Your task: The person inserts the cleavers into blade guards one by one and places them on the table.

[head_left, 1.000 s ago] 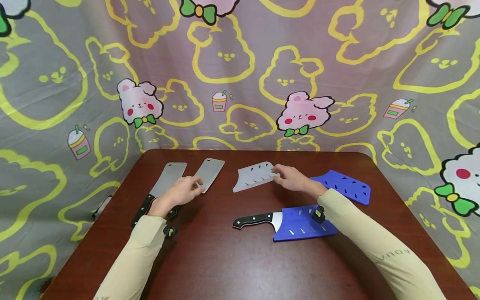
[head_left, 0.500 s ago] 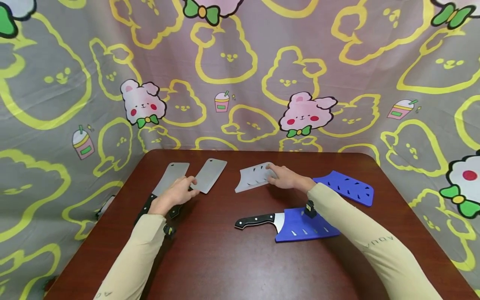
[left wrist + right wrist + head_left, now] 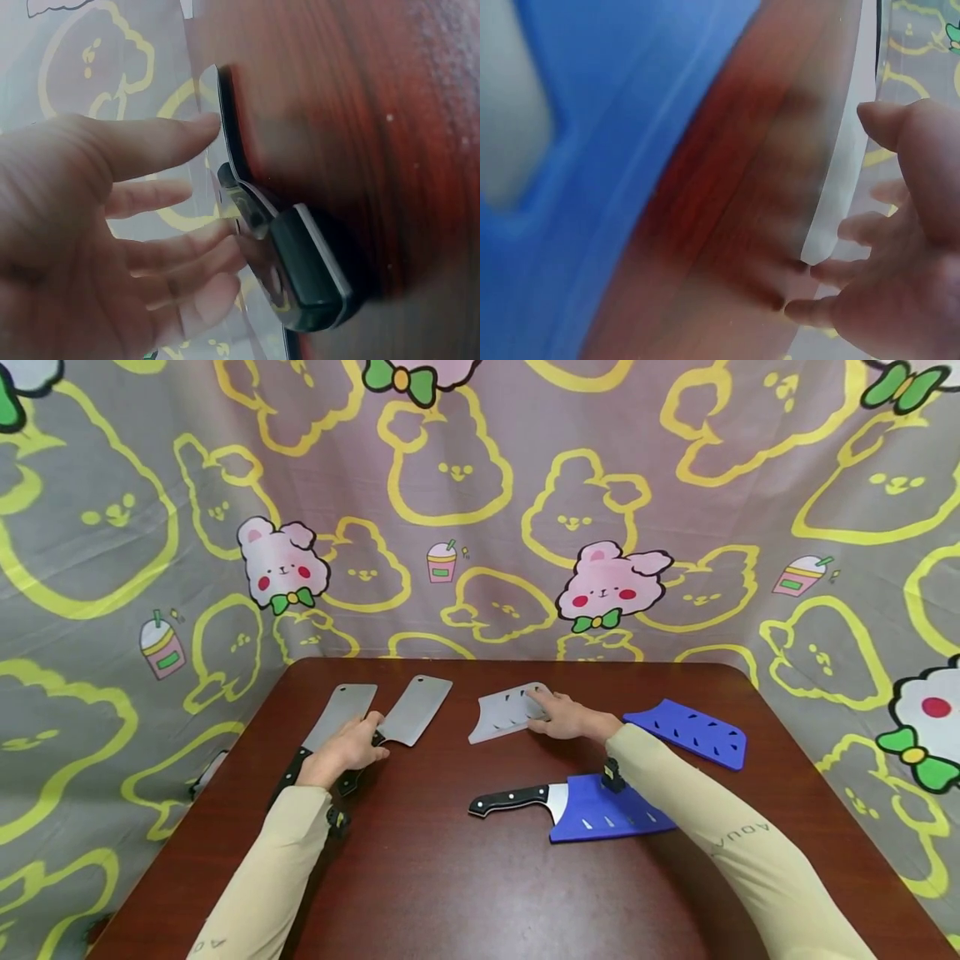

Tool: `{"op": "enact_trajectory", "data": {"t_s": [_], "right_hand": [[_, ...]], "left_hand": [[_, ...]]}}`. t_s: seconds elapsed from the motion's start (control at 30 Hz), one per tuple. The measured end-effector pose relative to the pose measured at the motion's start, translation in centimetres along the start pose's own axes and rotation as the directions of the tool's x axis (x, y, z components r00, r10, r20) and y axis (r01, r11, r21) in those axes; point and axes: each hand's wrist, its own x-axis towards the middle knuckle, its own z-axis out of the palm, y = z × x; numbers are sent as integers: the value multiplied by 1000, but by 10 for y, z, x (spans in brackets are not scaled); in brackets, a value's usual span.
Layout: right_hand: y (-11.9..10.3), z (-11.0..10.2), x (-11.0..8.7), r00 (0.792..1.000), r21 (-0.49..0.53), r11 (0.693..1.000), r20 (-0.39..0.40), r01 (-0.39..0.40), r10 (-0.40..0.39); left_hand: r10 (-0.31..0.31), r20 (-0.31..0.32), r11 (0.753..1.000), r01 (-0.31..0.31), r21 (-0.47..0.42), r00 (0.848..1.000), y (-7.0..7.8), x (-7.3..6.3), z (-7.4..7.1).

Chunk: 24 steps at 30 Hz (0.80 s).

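Observation:
My left hand (image 3: 345,750) hovers over the black handle of a cleaver (image 3: 420,710) whose bare blade points away. In the left wrist view its fingers spread beside that handle (image 3: 304,281), fingertips very near it; contact is hard to tell. Another bare cleaver (image 3: 343,712) lies to the left, partly hidden under the hand and forearm. On the right, my right hand (image 3: 568,718) reaches over the right end of a white slotted blade guard (image 3: 501,712). In the right wrist view its fingers are spread along the guard's edge (image 3: 840,187), not curled round it.
A cleaver with a black handle (image 3: 512,798) lies nearer, its blade inside a blue slotted guard (image 3: 588,810), partly under the right sleeve. Another blue guard (image 3: 693,733) lies at the right. A patterned cloth (image 3: 480,510) hangs behind the brown table (image 3: 480,893).
My right hand has moved left and further over the white guard. My left hand has lowered slightly and drawn left toward the cleaver's handle. Cleavers and guards lie as before.

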Motion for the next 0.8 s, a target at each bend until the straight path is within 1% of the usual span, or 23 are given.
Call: {"op": "enact_trajectory", "data": {"t_s": [0.1, 0.17, 0.27, 0.33, 0.37, 0.4, 0.47, 0.6, 0.63, 0.7, 0.8], "right_hand": [[-3, -2, -1, 1000, -76, 997, -11, -15, 14], [-7, -5, -3, 999, -132, 991, -25, -27, 23], [-14, -10, -6, 998, -210, 976, -37, -61, 55], [-17, -13, -8, 996, -231, 970, -41, -81, 73], [-17, -14, -8, 996, -232, 969, -41, -87, 79], [-18, -14, -8, 996, -228, 969, -36, -92, 86], [-16, -13, -9, 996, -208, 975, -14, -85, 83], [-9, -6, -12, 994, -168, 984, 73, -64, 77], [-8, -4, -13, 993, -165, 984, 88, -59, 75], [-6, -3, -14, 993, -158, 986, 95, -51, 67], [-6, -4, -14, 996, -153, 987, 73, -47, 58]], "left_hand": [[-24, 17, 1000, 24, 3, 1000, -2, 2, 0], [-28, 26, 999, 27, 34, 999, -3, 2, -1], [-45, 63, 997, 41, 67, 997, -5, 2, -2], [-53, 88, 995, 45, 86, 995, -6, 2, -3], [-62, 102, 995, 53, 88, 993, -7, 1, -3], [-58, 111, 994, 48, 96, 992, -7, 0, -3], [-51, 114, 994, 39, 107, 992, -8, -1, -2], [-12, 106, 991, -3, 135, 994, -7, -4, 1], [-12, 105, 992, -2, 130, 994, -7, -4, 2], [-4, 95, 991, -8, 132, 995, -6, -5, 3], [-2, 77, 991, -9, 134, 997, -6, -3, 0]]}}
